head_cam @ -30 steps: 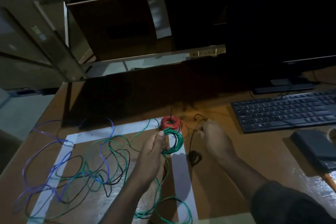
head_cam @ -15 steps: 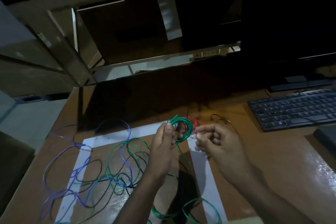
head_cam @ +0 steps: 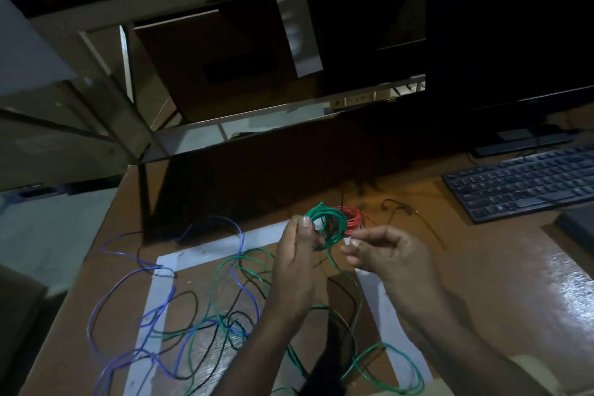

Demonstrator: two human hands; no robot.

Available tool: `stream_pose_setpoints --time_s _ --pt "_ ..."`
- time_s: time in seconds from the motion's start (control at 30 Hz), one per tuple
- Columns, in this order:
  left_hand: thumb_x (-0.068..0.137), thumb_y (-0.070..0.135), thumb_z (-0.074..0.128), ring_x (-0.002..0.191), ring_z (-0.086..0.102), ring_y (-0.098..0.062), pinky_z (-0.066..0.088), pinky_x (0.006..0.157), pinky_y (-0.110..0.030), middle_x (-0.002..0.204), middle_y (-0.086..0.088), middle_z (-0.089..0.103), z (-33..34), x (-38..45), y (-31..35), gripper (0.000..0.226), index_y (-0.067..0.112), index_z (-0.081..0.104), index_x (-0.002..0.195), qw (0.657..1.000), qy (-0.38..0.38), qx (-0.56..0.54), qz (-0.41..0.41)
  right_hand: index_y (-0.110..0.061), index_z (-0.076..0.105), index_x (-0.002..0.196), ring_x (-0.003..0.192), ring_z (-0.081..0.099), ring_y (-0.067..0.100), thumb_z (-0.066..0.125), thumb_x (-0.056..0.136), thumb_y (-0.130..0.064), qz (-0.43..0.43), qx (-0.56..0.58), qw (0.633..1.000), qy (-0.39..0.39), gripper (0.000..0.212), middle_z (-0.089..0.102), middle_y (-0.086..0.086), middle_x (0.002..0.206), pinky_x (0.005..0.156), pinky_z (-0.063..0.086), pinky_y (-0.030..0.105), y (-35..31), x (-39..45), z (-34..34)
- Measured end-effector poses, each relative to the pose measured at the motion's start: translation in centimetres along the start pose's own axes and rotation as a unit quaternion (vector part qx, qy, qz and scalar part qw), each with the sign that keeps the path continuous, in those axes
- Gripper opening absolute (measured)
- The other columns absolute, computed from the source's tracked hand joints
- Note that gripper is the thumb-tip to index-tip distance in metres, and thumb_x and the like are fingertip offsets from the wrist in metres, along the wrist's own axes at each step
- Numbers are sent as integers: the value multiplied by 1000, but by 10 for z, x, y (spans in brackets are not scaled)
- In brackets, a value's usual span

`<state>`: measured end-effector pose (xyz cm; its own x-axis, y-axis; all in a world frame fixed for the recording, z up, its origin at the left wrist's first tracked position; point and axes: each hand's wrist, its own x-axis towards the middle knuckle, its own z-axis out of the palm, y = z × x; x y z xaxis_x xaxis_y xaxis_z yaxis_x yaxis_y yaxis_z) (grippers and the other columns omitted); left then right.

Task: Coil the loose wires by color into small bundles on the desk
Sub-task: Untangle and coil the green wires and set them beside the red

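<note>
My left hand (head_cam: 297,262) holds a small green wire coil (head_cam: 331,225) upright above the desk. The green wire's loose tail (head_cam: 350,292) runs down from the coil to loops on the desk near the front edge. My right hand (head_cam: 390,255) is just right of the coil, its thumb and forefinger pinched together at the coil's edge. Behind the green coil a red wire bundle (head_cam: 353,217) lies on the desk. Loose purple wire (head_cam: 135,276), black wire (head_cam: 189,296) and more green wire (head_cam: 225,270) lie tangled inside a white tape square (head_cam: 199,252).
A black keyboard (head_cam: 527,183) sits at the right, with a monitor base (head_cam: 520,141) behind it. A thin black cable (head_cam: 414,219) lies by the red bundle. A dark flat object (head_cam: 578,222) is at the right edge. The desk's left edge (head_cam: 96,251) drops to the floor.
The green coil was lifted from beside the red bundle and held higher. My right hand moved in from the black cable to the coil's edge.
</note>
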<state>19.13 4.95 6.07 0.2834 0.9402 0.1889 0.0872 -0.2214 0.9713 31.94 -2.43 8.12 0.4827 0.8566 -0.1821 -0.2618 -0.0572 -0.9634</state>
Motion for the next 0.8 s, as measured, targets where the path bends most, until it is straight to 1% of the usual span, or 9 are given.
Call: stream_pose_setpoints --time_s 0.07,0.17,0.27,0.4,0.47,0.53,0.63,0.73,0.8 --pt "104 51 32 76 51 -6 42 73 -17 77 11 51 -3 -1 3 37 30 49 79 1000 -5 13 14 -5 73 95 75 76 22 74 88 -3 15 10 1000 11 7 78 8 77 64 61 29 -1 -2 5" --pt "101 60 29 77 50 -6 41 73 -20 77 9 49 -7 -3 6 43 28 49 82 999 -10 18 32 -3 72 87 63 72 17 74 87 -1 74 37 996 17 3 73 4 65 49 54 22 -2 -4 13" --pt "100 63 28 78 51 -6 42 73 -20 79 1 50 -8 -4 7 46 25 49 83 999 -8 7 45 -2 71 84 53 62 13 75 86 -1 127 47 991 18 5 66 2 55 45 49 20 -3 -6 17" --pt "107 51 28 75 53 3 42 72 -13 76 18 56 -6 -1 11 44 23 51 82 999 17 -18 42 -3 67 76 43 54 7 74 86 0 177 75 981 -7 13 63 5 57 40 45 17 -7 -7 24" --pt "107 51 31 69 47 3 40 68 -13 70 19 51 -5 2 14 44 23 47 78 998 32 -32 37 -6 64 72 42 52 7 73 87 -3 191 79 978 -9 18 61 4 57 38 42 15 -7 -8 26" --pt "103 56 35 67 43 -1 38 64 -17 68 16 44 -5 3 16 45 25 46 73 998 42 -39 29 -8 63 71 43 51 6 73 87 -6 195 77 978 -10 20 60 2 56 38 41 14 -9 -8 28" --pt "101 50 42 70 46 -6 43 68 -29 69 10 46 -3 4 12 38 28 50 70 998 29 -59 14 -8 64 76 44 51 4 73 87 -7 190 101 976 -22 14 61 0 57 39 41 14 -12 -9 31" --pt "98 54 46 73 46 -22 43 68 -52 73 -17 45 -3 7 8 52 7 50 76 997 35 -58 23 -6 67 85 48 53 5 72 87 -8 173 129 975 -44 6 63 1 62 42 43 13 -16 -11 35" --pt "97 54 46 70 41 -22 41 65 -55 70 -14 42 -3 8 9 53 6 45 73 997 56 -49 25 -5 70 90 50 54 5 72 86 -8 158 140 976 -57 5 64 2 65 44 44 14 -17 -12 36"
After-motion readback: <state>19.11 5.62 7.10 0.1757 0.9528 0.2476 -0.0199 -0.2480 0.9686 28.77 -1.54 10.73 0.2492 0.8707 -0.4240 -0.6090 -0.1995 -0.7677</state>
